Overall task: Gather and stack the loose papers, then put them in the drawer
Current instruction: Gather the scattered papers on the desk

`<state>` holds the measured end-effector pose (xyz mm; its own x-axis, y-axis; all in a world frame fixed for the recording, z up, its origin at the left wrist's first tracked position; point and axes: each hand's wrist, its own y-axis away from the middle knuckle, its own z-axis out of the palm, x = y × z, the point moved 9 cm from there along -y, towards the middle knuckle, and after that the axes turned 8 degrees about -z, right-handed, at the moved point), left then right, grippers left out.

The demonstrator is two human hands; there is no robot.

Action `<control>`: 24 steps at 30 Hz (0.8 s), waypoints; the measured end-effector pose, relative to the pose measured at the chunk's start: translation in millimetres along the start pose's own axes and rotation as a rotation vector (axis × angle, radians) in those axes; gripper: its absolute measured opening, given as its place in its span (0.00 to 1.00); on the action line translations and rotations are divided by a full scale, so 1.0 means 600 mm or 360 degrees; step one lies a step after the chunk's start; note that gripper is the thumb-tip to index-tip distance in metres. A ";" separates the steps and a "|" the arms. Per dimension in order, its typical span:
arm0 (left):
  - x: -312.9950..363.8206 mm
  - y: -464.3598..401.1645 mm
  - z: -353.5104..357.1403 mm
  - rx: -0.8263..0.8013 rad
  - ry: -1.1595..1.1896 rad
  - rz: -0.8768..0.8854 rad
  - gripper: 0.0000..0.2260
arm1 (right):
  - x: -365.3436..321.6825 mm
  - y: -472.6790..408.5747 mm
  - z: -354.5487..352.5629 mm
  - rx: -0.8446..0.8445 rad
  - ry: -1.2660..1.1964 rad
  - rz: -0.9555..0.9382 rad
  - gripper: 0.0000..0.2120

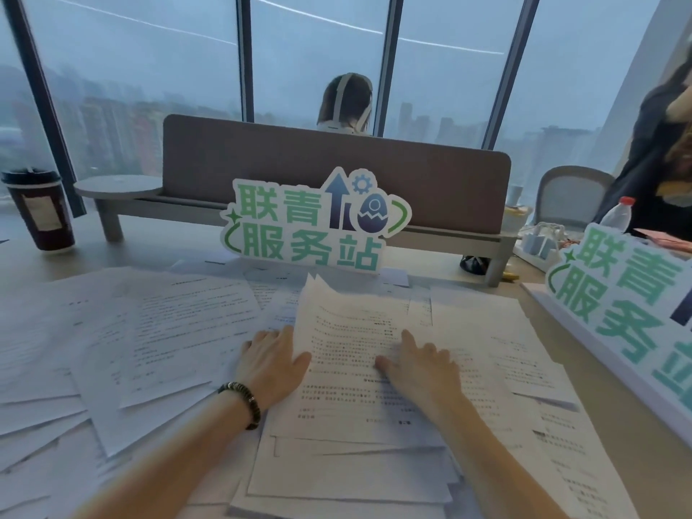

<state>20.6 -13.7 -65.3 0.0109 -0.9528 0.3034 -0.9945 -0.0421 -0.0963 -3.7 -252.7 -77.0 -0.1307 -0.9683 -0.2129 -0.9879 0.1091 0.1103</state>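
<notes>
Many loose printed sheets (161, 331) cover the desk, spread from left to right. In the middle lies a rough pile of papers (348, 368), its top sheets lifted slightly at the far edge. My left hand (271, 363), with a bead bracelet on the wrist, lies flat at the pile's left edge, thumb on the top sheet. My right hand (419, 365) presses flat on the top sheet with fingers spread. More sheets (498, 331) lie to the right of the pile. No drawer is in view.
A green-lettered sign (314, 222) stands behind the papers against a brown desk divider (337, 162). A second sign (621, 309) leans at the right. A dark coffee cup (39, 211) stands far left. A water bottle (618, 215), an office chair and two people are beyond.
</notes>
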 end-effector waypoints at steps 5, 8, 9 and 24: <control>-0.002 -0.011 0.007 -0.0164 0.0425 0.0040 0.08 | -0.007 -0.004 -0.022 0.0097 -0.0323 -0.0090 0.33; -0.008 -0.010 -0.005 -0.0005 0.0164 0.0032 0.12 | -0.003 -0.002 -0.038 0.0162 -0.0557 -0.0102 0.37; -0.014 -0.010 -0.006 0.0029 0.0019 -0.0012 0.13 | -0.001 0.000 -0.042 0.0183 -0.0640 -0.0097 0.37; -0.037 -0.004 0.017 -0.0382 0.1849 -0.0483 0.27 | 0.033 -0.026 -0.010 0.0193 -0.1587 0.0107 0.29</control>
<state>23.7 4.4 -81.4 0.2682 -0.0738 0.9605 -0.9631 -0.0426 0.2656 9.3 -275.1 -77.2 -0.1420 -0.3351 -0.9314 -0.9705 0.2325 0.0644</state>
